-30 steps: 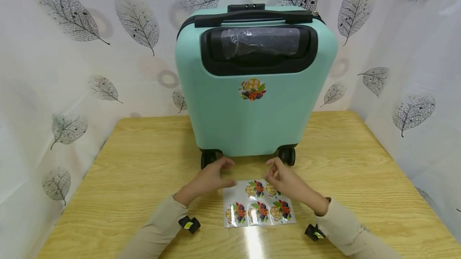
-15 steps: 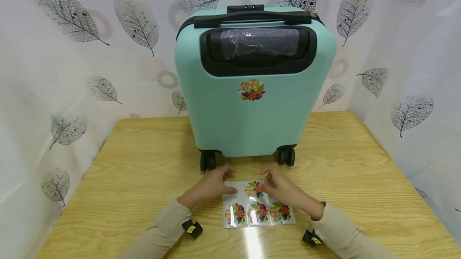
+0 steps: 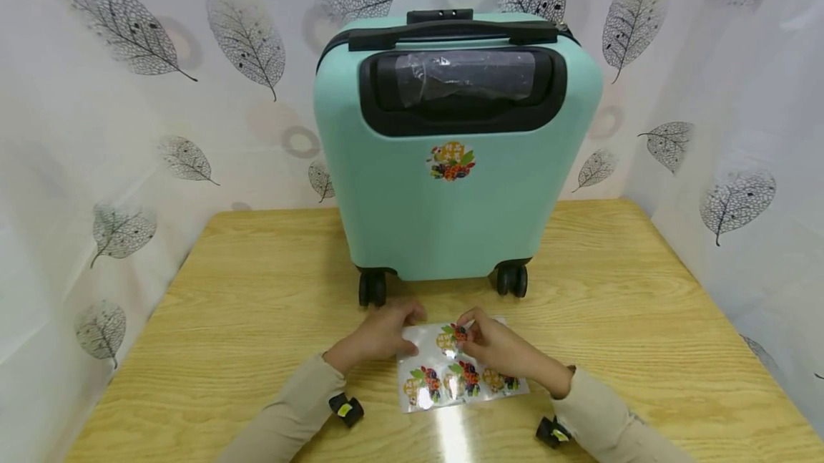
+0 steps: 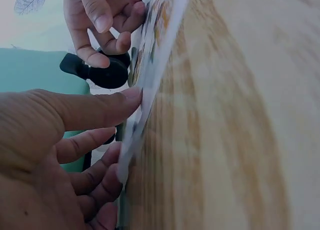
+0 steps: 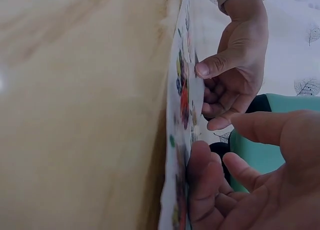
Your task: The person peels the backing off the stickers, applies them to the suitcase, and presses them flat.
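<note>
A sheet of round fruit stickers [image 3: 428,356] lies on the table in front of a mint-green suitcase [image 3: 444,220]. My left hand [image 3: 381,334] grips the sheet's left edge, the thumb on its top face and the other fingers curled by the edge. Over the upper right of the sheet is my right hand [image 3: 505,348], close to a sticker in the far row. In the right wrist view its lower fingers [image 5: 202,185] are bent against the sheet, while thumb and index finger stand apart. One similar sticker [image 3: 450,161] is on the suitcase front.
The suitcase stands upright on black wheels [image 3: 511,280] at the back of the wooden table [image 3: 257,270]. Behind and at both sides hangs white cloth [image 3: 244,127] with a leaf print. A black wrist camera [image 3: 346,409] sits below the left sleeve.
My right hand has moved left and nearer over the sheet. My left hand has come down to its left edge and taken hold, and the sheet has shifted and tilted slightly.
</note>
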